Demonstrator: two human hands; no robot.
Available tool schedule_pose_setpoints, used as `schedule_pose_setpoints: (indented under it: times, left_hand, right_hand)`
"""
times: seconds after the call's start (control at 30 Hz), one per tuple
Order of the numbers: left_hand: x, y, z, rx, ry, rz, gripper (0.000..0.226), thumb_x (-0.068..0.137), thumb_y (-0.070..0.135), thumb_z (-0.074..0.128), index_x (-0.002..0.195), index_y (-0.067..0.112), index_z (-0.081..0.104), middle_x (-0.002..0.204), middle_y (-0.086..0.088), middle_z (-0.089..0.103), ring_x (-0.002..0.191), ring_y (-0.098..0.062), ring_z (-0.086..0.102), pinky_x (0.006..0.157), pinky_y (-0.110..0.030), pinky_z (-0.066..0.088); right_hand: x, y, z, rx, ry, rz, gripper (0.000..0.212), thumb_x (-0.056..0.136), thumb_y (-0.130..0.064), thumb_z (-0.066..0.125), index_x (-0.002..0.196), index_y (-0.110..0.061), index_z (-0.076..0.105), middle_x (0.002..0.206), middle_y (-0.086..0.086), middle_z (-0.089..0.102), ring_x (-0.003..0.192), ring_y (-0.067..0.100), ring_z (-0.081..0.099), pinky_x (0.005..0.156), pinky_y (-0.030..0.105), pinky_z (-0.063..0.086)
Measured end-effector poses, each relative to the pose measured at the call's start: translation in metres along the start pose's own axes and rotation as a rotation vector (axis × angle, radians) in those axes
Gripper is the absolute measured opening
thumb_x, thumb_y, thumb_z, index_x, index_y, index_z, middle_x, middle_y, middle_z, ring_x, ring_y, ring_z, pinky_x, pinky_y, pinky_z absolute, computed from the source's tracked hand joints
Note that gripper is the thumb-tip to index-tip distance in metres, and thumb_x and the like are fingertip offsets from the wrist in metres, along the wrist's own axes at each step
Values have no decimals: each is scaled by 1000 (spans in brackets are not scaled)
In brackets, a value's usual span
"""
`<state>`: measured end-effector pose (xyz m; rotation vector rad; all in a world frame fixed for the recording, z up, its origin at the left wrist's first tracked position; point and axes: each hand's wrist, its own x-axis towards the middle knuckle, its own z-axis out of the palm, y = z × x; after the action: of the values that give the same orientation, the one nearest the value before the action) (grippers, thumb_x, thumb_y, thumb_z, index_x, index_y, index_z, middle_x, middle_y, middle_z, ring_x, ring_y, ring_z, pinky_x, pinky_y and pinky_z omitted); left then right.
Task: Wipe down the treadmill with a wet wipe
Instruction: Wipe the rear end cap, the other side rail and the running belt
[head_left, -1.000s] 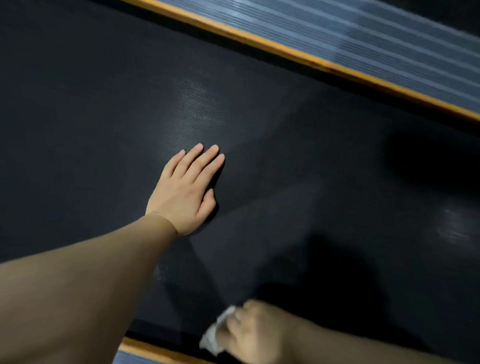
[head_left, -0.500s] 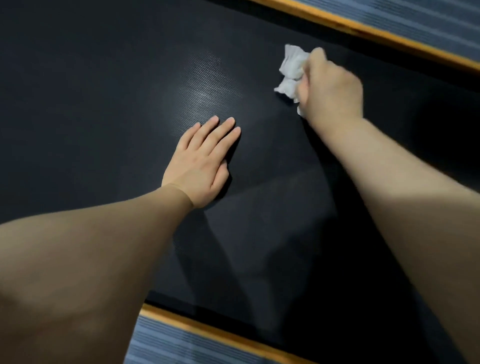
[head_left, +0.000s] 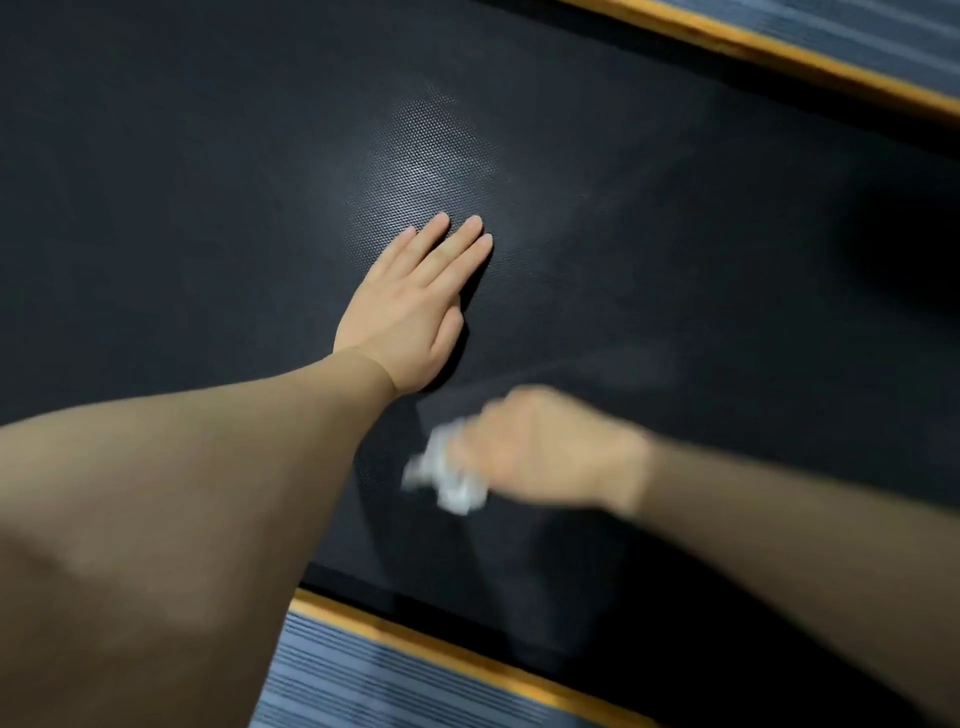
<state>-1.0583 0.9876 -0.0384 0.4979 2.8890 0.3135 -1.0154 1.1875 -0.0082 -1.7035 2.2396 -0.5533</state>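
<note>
Crumpled white wet wipe (head_left: 451, 475) lies on the black treadmill belt (head_left: 675, 249), bunched in the curled fingers of the right hand (head_left: 540, 452); both motion-blurred. Left hand (head_left: 410, 306) just beyond the wipe, flat on the belt, fingers straight and together, holding nothing. Broad bare belt on every side of the wipe. Orange-edged ribbed side rails (head_left: 415, 680) border the belt near and far.

Right hand (head_left: 540, 452): motion-blurred; finger positions unreadable.
Wet wipe (head_left: 449, 475): smeared white wad at the right hand's fingers, partly hidden; contact with treadmill belt (head_left: 675, 260) unclear.
Forearms: cut off by the frame edges.
Side rails (head_left: 363, 675): cropped at the edges.
</note>
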Motion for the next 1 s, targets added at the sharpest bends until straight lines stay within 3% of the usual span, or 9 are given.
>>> schedule_pose_setpoints:
  times: [0.13, 0.2, 0.27, 0.43, 0.6, 0.73, 0.83, 0.9, 1.0]
  left_hand:
    - [0, -1, -1, -13, -4, 8, 67, 88, 24, 30, 155, 18, 30, 163, 0, 25, 152, -26, 17, 124, -42, 9]
    - [-2, -1, -2, -13, -19, 3, 68, 89, 23, 29, 156, 19, 27, 164, 1, 22, 152, -25, 15, 125, -41, 8]
    - [-1, -2, -1, -5, -26, 5, 68, 88, 24, 29, 156, 18, 27, 164, 1, 22, 152, -25, 15, 125, -40, 7]
    - [1, -3, 2, -45, -17, 9, 66, 90, 27, 28, 155, 16, 31, 163, 1, 25, 152, -24, 16, 124, -37, 6]
    - [-2, -2, -1, -36, -23, 9, 67, 89, 25, 23, 155, 16, 30, 163, 0, 24, 152, -26, 16, 125, -37, 5]
    - [-7, -13, -6, -163, -13, 82, 62, 91, 20, 31, 152, 13, 37, 161, -5, 30, 150, -27, 21, 124, -37, 8]
    - [-35, -49, -9, -73, 28, 47, 59, 93, 24, 36, 151, 12, 37, 160, -8, 31, 148, -28, 26, 123, -43, 15]
    - [-62, -79, -14, -16, 72, -108, 60, 96, 34, 34, 152, 14, 34, 161, -7, 29, 149, -28, 25, 123, -45, 12]
    - [-82, -98, -14, -6, 84, -139, 61, 97, 35, 32, 154, 12, 31, 162, -7, 27, 149, -29, 21, 124, -44, 8]
  right_hand:
    - [38, 133, -77, -349, 213, 663, 21, 88, -21, 53, 108, -13, 55, 88, 16, 68, 78, 37, 67, 58, 36, 43]
    - [45, 160, -97, -254, 254, 1053, 32, 96, -26, 47, 123, -10, 46, 109, 19, 65, 98, 39, 62, 68, 39, 39]
    - [62, 153, -79, -271, 258, 1122, 35, 100, -33, 41, 125, -9, 47, 109, 16, 67, 98, 38, 65, 70, 39, 44]
    - [47, 27, 8, -355, 340, 728, 34, 83, -28, 57, 114, -12, 60, 65, 2, 62, 44, 22, 58, 38, 27, 36]
    - [0, -104, 68, -168, -37, 190, 31, 90, -20, 44, 115, -24, 61, 72, 0, 64, 52, 19, 57, 47, 29, 33]
    - [12, -83, 47, -5, -173, -84, 24, 95, -21, 45, 110, -27, 62, 70, 2, 64, 56, 24, 60, 48, 29, 33]
    - [31, -13, 8, -141, 22, 210, 12, 91, -31, 53, 89, -25, 64, 75, -3, 67, 64, 22, 66, 48, 27, 38]
    - [35, 45, -25, -321, 142, 589, 16, 90, -27, 56, 104, -20, 61, 90, 7, 70, 78, 30, 68, 59, 34, 47]
    - [27, 105, -61, -257, 319, 1168, 25, 95, -21, 45, 116, -8, 48, 101, 21, 65, 89, 40, 61, 64, 39, 39]
